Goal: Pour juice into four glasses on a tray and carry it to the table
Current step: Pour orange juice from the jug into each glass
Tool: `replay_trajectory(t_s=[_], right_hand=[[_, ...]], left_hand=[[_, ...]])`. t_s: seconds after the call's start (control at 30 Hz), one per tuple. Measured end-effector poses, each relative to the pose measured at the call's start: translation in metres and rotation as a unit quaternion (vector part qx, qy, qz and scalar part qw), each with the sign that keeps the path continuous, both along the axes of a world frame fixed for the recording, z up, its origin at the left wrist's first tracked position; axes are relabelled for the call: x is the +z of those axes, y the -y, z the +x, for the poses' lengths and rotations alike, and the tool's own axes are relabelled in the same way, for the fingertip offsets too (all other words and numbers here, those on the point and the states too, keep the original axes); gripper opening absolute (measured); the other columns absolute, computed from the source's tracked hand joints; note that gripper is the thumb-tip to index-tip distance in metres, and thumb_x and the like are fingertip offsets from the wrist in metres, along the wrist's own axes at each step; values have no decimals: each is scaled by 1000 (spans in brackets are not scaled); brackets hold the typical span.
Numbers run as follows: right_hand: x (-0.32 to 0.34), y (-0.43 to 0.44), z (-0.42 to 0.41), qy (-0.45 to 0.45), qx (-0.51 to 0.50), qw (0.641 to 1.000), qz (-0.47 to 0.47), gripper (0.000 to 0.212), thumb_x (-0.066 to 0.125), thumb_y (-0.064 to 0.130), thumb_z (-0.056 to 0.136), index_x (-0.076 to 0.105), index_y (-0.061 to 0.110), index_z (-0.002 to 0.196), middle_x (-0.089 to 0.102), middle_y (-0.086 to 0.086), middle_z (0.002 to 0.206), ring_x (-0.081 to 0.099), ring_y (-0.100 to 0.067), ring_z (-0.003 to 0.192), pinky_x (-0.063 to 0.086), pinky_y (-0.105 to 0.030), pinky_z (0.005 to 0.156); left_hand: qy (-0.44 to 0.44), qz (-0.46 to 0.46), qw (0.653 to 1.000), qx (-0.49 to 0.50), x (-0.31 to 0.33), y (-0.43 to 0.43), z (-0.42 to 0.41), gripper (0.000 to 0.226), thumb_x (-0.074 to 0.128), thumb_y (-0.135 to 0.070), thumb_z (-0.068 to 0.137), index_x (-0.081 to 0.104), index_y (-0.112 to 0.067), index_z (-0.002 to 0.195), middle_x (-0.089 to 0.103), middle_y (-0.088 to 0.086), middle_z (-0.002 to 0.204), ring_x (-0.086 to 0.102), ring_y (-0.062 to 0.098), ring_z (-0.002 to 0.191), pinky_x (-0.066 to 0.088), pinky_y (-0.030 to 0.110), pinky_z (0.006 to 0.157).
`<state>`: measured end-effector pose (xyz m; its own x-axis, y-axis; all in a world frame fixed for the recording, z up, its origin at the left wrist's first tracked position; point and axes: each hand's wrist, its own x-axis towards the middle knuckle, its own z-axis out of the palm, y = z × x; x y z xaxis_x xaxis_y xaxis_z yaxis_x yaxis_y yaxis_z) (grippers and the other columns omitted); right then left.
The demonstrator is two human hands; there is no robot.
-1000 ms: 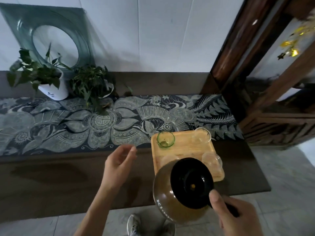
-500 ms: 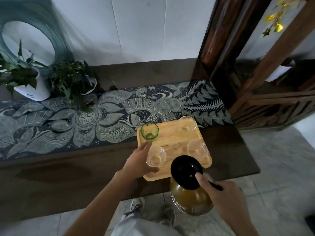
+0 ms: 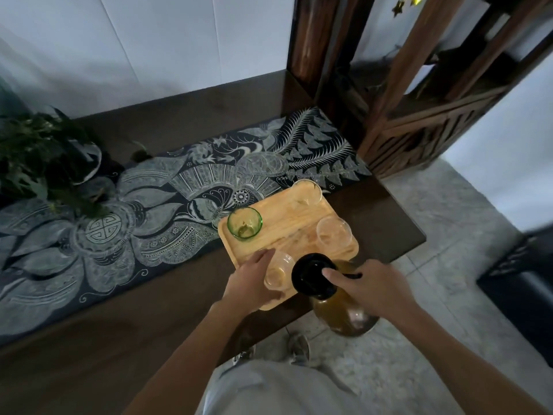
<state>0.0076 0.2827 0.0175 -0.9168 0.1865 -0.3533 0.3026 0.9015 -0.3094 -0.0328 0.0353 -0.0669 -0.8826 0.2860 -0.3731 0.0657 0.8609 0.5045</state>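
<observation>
We reach both forearms out over the near edge of the dark wooden table [image 3: 89, 339]. Our left hand [image 3: 254, 280] curls around the clear glass [image 3: 279, 272] at the near left corner of the pale wooden tray [image 3: 287, 217]. Our right hand [image 3: 374, 287] grips the black-lidded jug of amber juice [image 3: 338, 307], thumb on the lid, just beside that glass.

Patterned dark runner [image 3: 167, 211], leafy potted plant [image 3: 45, 157] at its left, wooden shelf [image 3: 419, 94] beside

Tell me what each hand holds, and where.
Left hand: near clear glass, by its side. Right hand: jug, at its handle, thumb on lid.
</observation>
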Motion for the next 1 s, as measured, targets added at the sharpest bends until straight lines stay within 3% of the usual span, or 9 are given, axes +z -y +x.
replay_trajectory(t_s=[0.1,0.2,0.6,0.8,0.9,1.0], right_hand=[[-3,12,-7,17,10,999,36,83,45,96,65,45,15,46,53,0,47,59,-16,51,52,-34,56],[-2,23,-11,27,21,996,82,83,45,95,67,53,13,53,60,-4,55,61,-17,55,55,-35,59],[6,51,-30,81,49,983,161,75,47,90,73,53,16,64,56,0,64,56,-17,61,49,-30,57],[17,63,-40,111,94,969,202,67,47,86,78,51,20,82,49,0,81,57,-26,86,45,-34,68],[20,67,-42,108,106,966,209,62,49,84,79,47,22,75,53,0,82,54,-23,80,44,-33,67],[22,70,-44,107,116,964,215,62,48,82,81,50,21,86,53,0,87,54,-23,83,45,-34,69]], left_hand=[[-13,27,1000,-3,-6,7,3,104,88,-44,66,32,-31,153,35,-15,156,49,20,135,47,43,102],[-12,62,998,10,-10,12,5,104,89,-46,64,34,-33,152,37,-16,156,48,19,136,47,42,103],[2,122,992,25,-22,15,6,103,89,-48,65,35,-32,151,42,-10,153,48,20,135,45,36,101],[-11,134,990,43,-22,16,9,102,90,-50,61,41,-32,148,50,-10,148,53,19,130,46,34,100],[-15,140,989,51,-22,15,10,101,90,-48,60,43,-31,147,53,-9,146,55,19,129,46,35,100],[-11,140,988,60,-20,15,10,101,90,-47,59,43,-32,147,53,-11,147,53,18,131,46,37,102]])
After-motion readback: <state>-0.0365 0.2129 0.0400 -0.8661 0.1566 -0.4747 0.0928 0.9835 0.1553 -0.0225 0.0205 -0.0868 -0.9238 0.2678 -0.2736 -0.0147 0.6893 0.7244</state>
